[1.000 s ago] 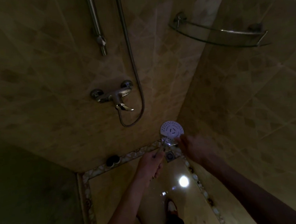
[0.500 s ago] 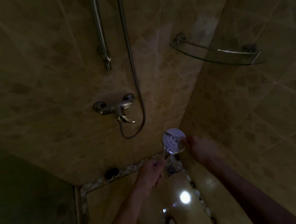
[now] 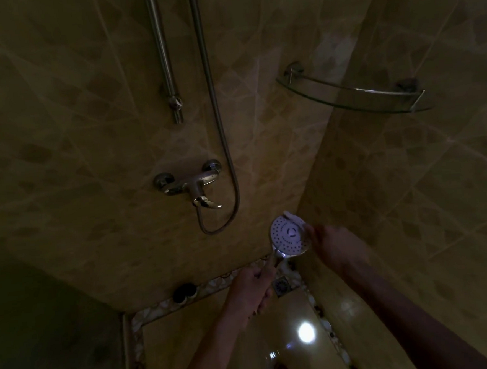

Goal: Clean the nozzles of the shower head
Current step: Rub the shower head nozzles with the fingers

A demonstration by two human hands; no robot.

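shower head (image 3: 289, 236) sits low by the tiled corner, face tilted up toward the camera so the nozzles show, left hand (image 3: 254, 287) wrapped round its handle to steady it while right hand (image 3: 331, 240) pinches a small white thing (image 3: 295, 220), maybe a brush, against the rim.

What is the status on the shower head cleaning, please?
Left hand gripping the handle. Right hand at the shower head rim, holding something pale on the nozzle face. Nothing in the way; light is dim.
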